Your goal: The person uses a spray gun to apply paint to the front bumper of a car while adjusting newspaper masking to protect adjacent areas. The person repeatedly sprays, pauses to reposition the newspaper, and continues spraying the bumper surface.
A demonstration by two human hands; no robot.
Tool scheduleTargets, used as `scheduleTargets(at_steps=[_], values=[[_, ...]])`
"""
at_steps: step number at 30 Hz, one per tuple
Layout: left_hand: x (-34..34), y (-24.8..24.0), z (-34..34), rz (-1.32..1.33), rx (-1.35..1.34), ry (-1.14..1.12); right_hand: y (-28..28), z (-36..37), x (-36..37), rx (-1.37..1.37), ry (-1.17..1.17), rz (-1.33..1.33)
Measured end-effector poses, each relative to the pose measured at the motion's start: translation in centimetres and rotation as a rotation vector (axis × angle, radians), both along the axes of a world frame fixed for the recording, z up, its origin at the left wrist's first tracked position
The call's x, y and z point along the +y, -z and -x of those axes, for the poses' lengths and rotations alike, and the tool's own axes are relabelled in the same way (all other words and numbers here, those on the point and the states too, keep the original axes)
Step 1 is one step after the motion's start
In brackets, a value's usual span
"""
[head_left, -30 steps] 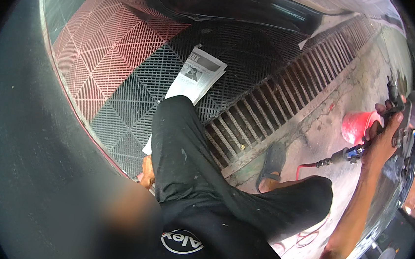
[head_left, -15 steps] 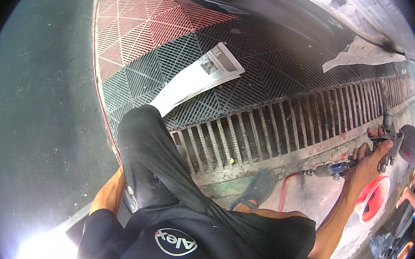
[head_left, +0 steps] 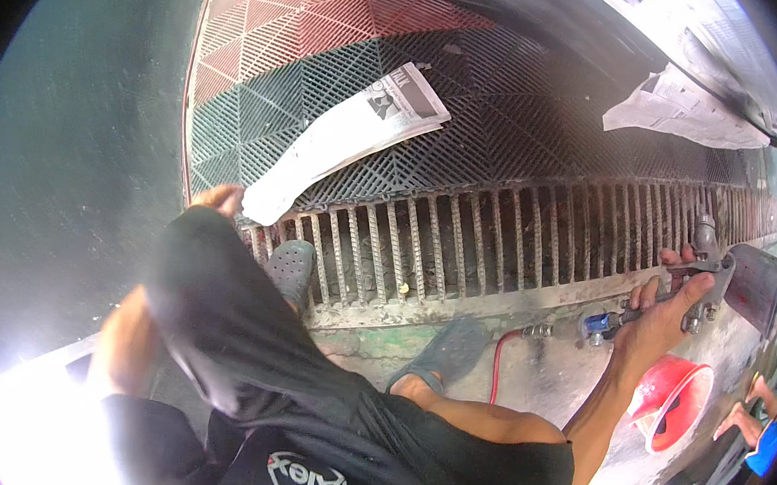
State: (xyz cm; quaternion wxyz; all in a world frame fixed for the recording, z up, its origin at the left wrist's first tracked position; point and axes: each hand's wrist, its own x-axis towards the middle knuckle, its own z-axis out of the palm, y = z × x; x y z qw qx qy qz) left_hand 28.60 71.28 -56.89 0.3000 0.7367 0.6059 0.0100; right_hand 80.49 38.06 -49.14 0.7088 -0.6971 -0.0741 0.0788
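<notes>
Red floor tiles [head_left: 281, 44], slatted: are lying toward the upper left. Dark floor tiles [head_left: 546, 132], same slatted pattern: are adjoining the red. Drain grate [head_left: 436, 247], ribbed metal bars: is running alongside the dark tiles. Yellowish scrap [head_left: 404, 288], small: is resting at the grate's near edge. Concrete floor [head_left: 538, 376], stained: is bordering the grate. Bucket [head_left: 654, 388], red: is sitting on the concrete. Dark panel [head_left: 75, 123]: is filling the left side.

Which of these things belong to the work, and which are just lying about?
Seemingly in use:
spray gun, in the right hand
red hose, leading toward the spray gun
folded newspaper, at the left hand; grip unclear

Apparently just around:
red bucket, untouched
metal floor grate, underfoot fixture
</notes>
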Motion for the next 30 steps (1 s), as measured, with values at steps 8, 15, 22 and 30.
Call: scheduleTargets(at_steps=[8,15,22,30], values=[[7.3,-4.0,-18.5,-0.072,-0.34,0.255,0.7,6.2,2.5,0.009,-0.188,0.082],[6.3,-4.5,-35.8,0.106,-1.243,-0.44,2.2,9.3,4.1,0.027,-0.281,0.06],[8.0,-5.7,-37.9,0.114,-1.31,-0.511,3.1,8.4,2.7,0.051,-0.277,0.018],[4.6,-4.5,-40.9,0.275,-1.386,-0.591,3.4,7.8,2.3,0.032,-0.238,0.024]])
